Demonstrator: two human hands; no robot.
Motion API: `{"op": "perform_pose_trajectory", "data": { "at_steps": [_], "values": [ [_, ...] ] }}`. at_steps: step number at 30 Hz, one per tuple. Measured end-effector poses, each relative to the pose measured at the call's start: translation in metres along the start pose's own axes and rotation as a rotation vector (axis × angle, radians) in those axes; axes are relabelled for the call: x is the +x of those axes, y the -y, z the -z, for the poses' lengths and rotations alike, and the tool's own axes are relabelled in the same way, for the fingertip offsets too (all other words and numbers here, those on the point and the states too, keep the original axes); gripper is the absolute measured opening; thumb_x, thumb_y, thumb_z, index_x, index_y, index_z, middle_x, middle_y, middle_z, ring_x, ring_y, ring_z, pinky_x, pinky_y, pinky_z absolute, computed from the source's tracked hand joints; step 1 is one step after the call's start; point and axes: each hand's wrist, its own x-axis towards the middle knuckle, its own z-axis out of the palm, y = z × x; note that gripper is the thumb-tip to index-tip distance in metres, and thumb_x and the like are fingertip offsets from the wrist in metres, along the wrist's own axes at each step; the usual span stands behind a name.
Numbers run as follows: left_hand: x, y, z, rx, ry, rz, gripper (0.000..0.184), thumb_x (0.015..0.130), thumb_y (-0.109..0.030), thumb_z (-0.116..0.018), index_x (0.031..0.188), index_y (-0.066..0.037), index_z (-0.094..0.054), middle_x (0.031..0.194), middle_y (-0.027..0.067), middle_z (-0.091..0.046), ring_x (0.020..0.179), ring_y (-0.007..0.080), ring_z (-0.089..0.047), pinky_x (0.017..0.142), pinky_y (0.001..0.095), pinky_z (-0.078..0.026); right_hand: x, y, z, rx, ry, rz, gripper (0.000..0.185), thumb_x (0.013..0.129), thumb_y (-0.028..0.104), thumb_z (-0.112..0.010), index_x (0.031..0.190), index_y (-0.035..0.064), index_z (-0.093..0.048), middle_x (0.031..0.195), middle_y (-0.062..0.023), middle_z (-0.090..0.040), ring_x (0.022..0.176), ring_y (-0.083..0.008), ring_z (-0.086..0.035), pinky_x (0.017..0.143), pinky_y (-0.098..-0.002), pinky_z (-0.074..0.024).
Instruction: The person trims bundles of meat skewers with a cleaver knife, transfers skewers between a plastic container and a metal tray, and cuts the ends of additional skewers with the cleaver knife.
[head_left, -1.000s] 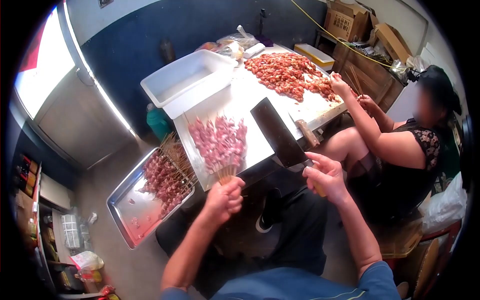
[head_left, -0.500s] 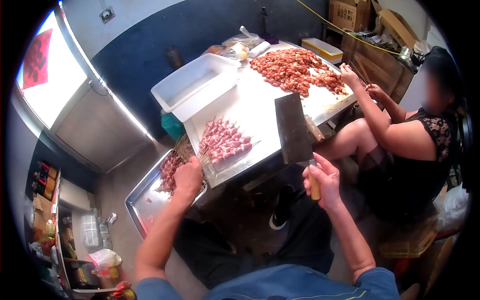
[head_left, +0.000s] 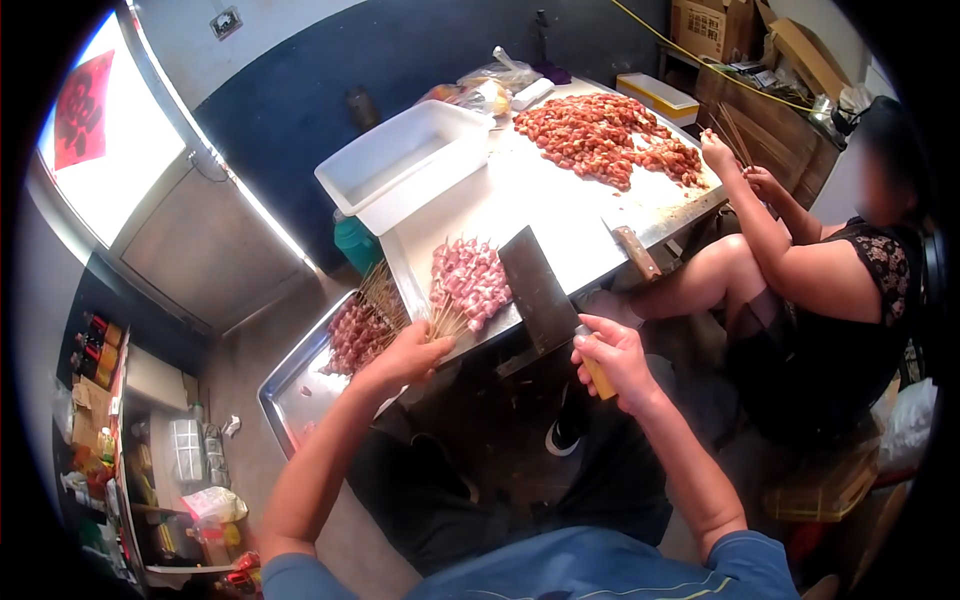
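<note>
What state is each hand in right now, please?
Left hand: at the sticks of the meat skewers; whether gripping cannot be told.
Right hand: closed, holding the cleaver by its handle.

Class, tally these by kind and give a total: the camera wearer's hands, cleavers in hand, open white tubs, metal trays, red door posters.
Wearer's hands: 2 (left hand, right hand)
Cleaver: 1
White tub: 1
Metal tray: 1
Red poster: 1
Total: 6
</note>
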Motion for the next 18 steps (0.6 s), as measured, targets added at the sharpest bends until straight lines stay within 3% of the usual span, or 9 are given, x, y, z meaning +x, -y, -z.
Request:
{"op": "perform_pose_trajectory", "data": {
  "at_steps": [1,2,3,5,6,10,18],
  "values": [
    [0.0,0.001,-0.004,-0.377,0.106,0.143,0.03,0.092,-0.029,-0.062,0.098,-0.002,-0.05,0.072,0.0071,-0.056,0.058,0.0166,-0.055,0.053,0.0306,-0.046,0.001,0.001,0.003,0.0,-0.001,-0.001,0.053,0.089,0.017,-0.066,0.136,-0.0011,-0.048,0.078,-0.0058,-0.062,0.056,-0.011,-0.058,0.044,-0.0238,-0.0466],
    [-0.01,-0.011,-0.008,-0.487,0.105,0.209,0.016,0.095,-0.02,-0.058,0.098,-0.005,-0.051,0.072,0.0055,-0.057,0.055,0.0111,-0.053,0.048,0.0263,-0.042,0.001,0.002,0.006,-0.002,0.001,-0.017,0.053,0.089,0.017,-0.066,0.136,-0.0011,-0.048,0.078,-0.0059,-0.062,0.055,-0.0112,-0.058,0.044,-0.0239,-0.0466],
    [-0.011,-0.01,-0.012,-0.491,0.108,0.211,0.016,0.095,-0.02,-0.058,0.098,-0.005,-0.051,0.072,0.0055,-0.057,0.055,0.0111,-0.053,0.048,0.0263,-0.042,0.001,0.003,0.008,-0.006,0.002,-0.032,0.054,0.089,0.017,-0.066,0.136,-0.0011,-0.048,0.077,-0.006,-0.062,0.055,-0.0113,-0.058,0.044,-0.0239,-0.0465],
    [-0.013,-0.008,-0.02,-0.784,0.139,0.266,0.013,0.097,-0.018,-0.055,0.099,-0.005,-0.052,0.07,0.0026,-0.055,0.052,0.0088,-0.05,0.044,0.0255,-0.038,0.001,0.004,0.01,-0.013,0.004,-0.031,0.054,0.089,0.017,-0.066,0.137,-0.0015,-0.047,0.077,-0.0061,-0.062,0.055,-0.0113,-0.058,0.044,-0.0238,-0.0466],
    [-0.013,-0.008,-0.024,-0.892,0.172,0.309,0.012,0.099,-0.015,-0.048,0.103,-0.004,-0.05,0.068,0.0009,-0.052,0.048,0.0069,-0.045,0.042,0.0223,-0.036,0.001,0.004,0.01,-0.02,0.011,-0.016,0.054,0.09,0.017,-0.066,0.137,-0.0018,-0.047,0.077,-0.006,-0.061,0.054,-0.0112,-0.058,0.044,-0.0237,-0.0466],
    [-0.015,0.0,-0.042,-1.206,0.289,0.303,0.012,0.098,-0.014,-0.05,0.102,-0.003,-0.052,0.065,-0.0028,-0.048,0.044,0.0041,-0.034,0.042,0.0203,-0.029,0.003,0.008,0.01,-0.061,0.011,-0.004,0.053,0.09,0.017,-0.066,0.136,-0.0023,-0.048,0.076,-0.0061,-0.062,0.054,-0.0109,-0.058,0.044,-0.0231,-0.0467],
    [-0.016,-0.011,-0.067,-1.324,0.254,0.378,0.012,0.099,-0.014,-0.049,0.1,-0.003,-0.054,0.063,-0.0049,-0.041,0.044,0.0041,-0.03,0.043,0.0206,-0.027,0.008,0.036,0.007,-0.192,-0.03,0.073,0.049,0.09,0.014,-0.066,0.133,-0.0028,-0.051,0.077,-0.0058,-0.061,0.054,-0.0099,-0.057,0.043,-0.0223,-0.0455]
  ]
}}
